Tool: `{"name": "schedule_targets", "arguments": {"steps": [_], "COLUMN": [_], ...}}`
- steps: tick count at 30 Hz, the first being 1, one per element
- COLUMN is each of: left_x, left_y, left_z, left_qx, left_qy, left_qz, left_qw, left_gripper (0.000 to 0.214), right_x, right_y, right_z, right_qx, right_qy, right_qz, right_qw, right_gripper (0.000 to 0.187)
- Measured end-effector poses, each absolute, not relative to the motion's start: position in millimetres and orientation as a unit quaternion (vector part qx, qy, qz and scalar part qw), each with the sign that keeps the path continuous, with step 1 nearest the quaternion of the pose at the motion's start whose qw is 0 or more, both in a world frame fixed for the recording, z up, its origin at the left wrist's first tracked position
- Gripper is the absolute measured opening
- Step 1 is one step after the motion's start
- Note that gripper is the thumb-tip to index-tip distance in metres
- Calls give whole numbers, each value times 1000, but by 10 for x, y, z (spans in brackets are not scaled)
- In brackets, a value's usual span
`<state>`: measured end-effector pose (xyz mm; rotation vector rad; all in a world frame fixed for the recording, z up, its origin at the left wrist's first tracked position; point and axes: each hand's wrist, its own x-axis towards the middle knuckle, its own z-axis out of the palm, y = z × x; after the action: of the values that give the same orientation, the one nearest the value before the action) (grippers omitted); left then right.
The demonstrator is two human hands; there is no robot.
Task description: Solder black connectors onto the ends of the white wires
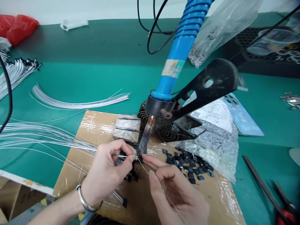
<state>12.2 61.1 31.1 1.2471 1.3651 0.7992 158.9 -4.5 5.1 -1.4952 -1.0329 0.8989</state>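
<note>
My left hand (107,170) is closed in a pinch on the end of a thin white wire (121,156), just below the soldering iron's tip (145,137). My right hand (177,189) grips a thin strand of solder wire (174,206), whose end reaches up to the same spot by the tip. The soldering iron's blue handle (173,56) is clamped in a black metal arm (206,84), tip pointing down. Under my left hand lie wires with black ends (125,202). The exact contact at the tip is too small to make out.
Taped cardboard (70,168) covers the work spot. Small black pieces (189,165) lie scattered right, beside a plastic bag (215,147). A fibrous pad (127,132) sits behind my left hand. White wires (77,103) spread left; tweezers (260,184) lie far right.
</note>
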Motion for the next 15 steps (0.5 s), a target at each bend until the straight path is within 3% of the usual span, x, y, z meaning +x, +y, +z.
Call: {"name": "schedule_targets", "arguments": {"steps": [15], "left_x": [107], "left_y": [657], "left_z": [337], "left_qx": [513], "left_qy": [583], "left_qz": [317], "left_qw": [545], "left_gripper": [11], "right_x": [1602], "right_y": [-32], "right_z": [26], "right_qx": [-635], "right_qy": [-448], "right_qz": [357], "right_qw": [518], "right_gripper": [24]}}
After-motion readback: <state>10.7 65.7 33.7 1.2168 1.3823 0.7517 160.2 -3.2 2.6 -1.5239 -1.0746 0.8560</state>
